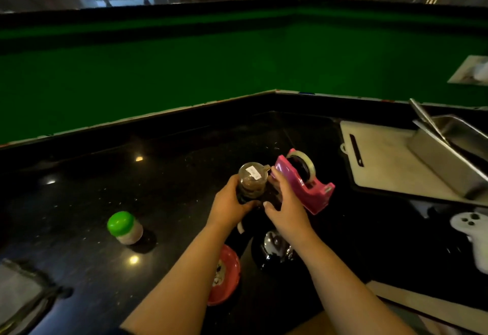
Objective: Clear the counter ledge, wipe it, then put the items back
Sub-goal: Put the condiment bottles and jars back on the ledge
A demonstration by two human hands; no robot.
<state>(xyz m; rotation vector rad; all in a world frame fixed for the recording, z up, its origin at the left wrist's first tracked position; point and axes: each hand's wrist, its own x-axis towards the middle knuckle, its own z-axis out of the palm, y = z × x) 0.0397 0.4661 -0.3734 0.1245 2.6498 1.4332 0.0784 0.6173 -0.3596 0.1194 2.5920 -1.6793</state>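
My left hand grips a clear jar with brown contents and a white label, held over the black counter. Touching the same jar from the right is my right hand, fingers curled, right beside a pink tape dispenser. A small jar with a green lid stands alone to the left. Under my forearms lie a pink bowl and a shiny black-and-chrome object. The raised ledge runs along the top of the green wall.
A white cutting board with a steel tray on it lies at the right. Near the right edge is a white controller-like object. A grey cloth sits at the bottom left. People's legs show beyond the ledge.
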